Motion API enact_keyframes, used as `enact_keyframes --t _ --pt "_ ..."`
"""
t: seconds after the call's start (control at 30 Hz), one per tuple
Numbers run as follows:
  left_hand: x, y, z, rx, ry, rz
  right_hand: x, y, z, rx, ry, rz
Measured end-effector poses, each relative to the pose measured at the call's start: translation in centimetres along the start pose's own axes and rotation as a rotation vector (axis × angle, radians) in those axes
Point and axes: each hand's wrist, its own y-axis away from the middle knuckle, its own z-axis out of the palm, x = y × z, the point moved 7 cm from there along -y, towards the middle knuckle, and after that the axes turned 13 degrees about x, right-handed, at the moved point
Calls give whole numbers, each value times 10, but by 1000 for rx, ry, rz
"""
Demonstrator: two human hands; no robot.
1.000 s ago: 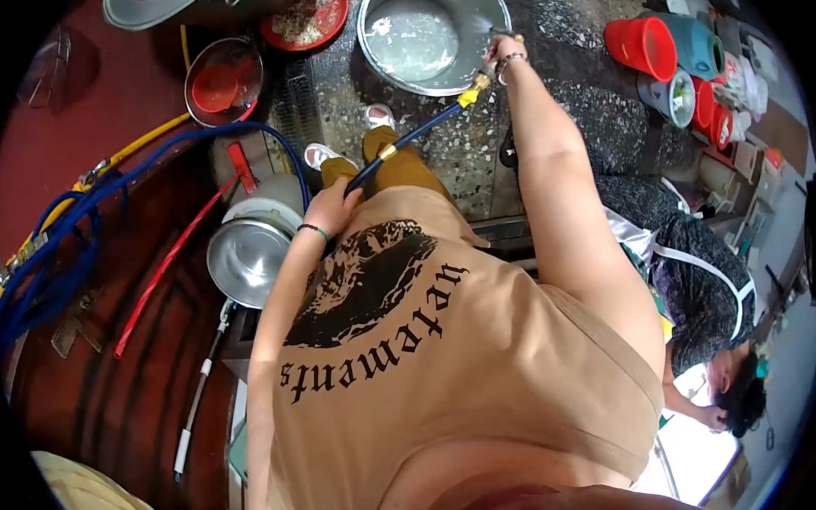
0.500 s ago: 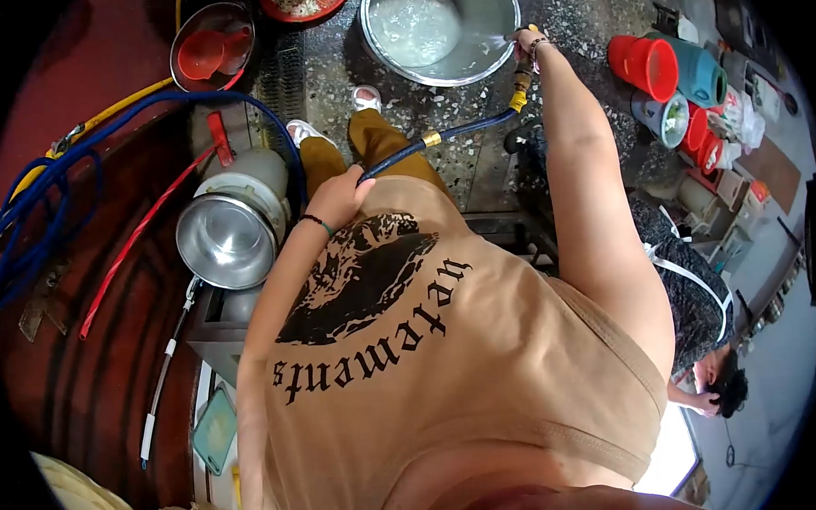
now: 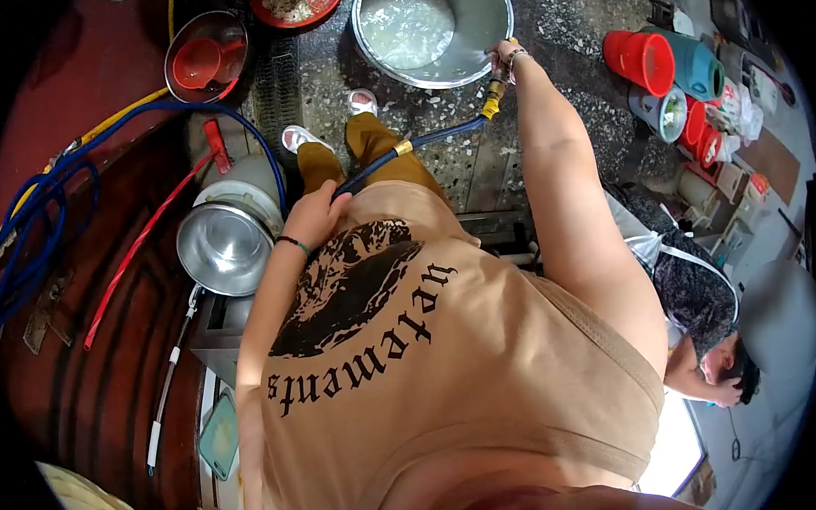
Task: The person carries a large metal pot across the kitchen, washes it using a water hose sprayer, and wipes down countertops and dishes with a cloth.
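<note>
A large metal basin [image 3: 500, 9] stands on the floor at the top of the head view, with cloudy, frothy water [image 3: 406, 32] in it. At its right rim, my right hand [image 3: 507, 57] is closed round a spray nozzle [image 3: 496, 87] on the end of a blue hose [image 3: 447, 132]. The nozzle's tip points over the basin and is partly hidden by the fingers. In front of my waist, my left hand [image 3: 315, 213] grips the same hose further back, its fingers wrapped round it. Yellow bands mark the hose between both hands.
Coils of blue and yellow hose [image 3: 60, 191] lie at left, near a metal pot [image 3: 226, 248] and a bowl holding a red scoop [image 3: 196, 64]. A red tray [image 3: 305, 9] sits by the basin. Red buckets [image 3: 635, 63] stand at right. A co-worker [image 3: 696, 281] bends at far right.
My right hand and the nozzle have shifted left and closer to my body, along the basin's rim. My left hand has moved slightly left with the hose. The view has tilted a little.
</note>
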Motion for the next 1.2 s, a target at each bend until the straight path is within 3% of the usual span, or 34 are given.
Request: enact_keyframes --t 0.03,0.1,0.17,0.23,0.3,0.37,0.43,0.63,0.83,0.9,1.1,1.2 --pt "0 1 -1 0 -4 0 2 -6 3 -2 -3 1" --pt "0 5 0 -6 2 -10 14 -10 19 -267 308 -70" --pt "2 6 -3 -11 -26 -6 17 -6 16 -195 107 -21" --pt "10 6 -3 -11 -50 -4 15 -6 13 -241 315 -154" --pt "28 6 11 20 -16 -11 30 -22 -7 -133 139 -52" --pt "33 8 5 48 -21 3 35 -3 3 -354 240 -77" --pt "38 10 1 75 -23 21 37 5 1 -269 288 -112" --pt "31 42 -38 169 -119 -40 54 76 24 -433 -163 50" --pt "39 30 -69 287 -197 -31 51 118 41 -493 -184 7" --pt "49 24 -81 375 -179 71 57 142 51 -720 -353 212" --pt "76 -6 -100 380 -227 125 57 139 39 -514 -600 182" --pt "90 -10 -96 403 -112 115 64 132 33 -531 -671 221"
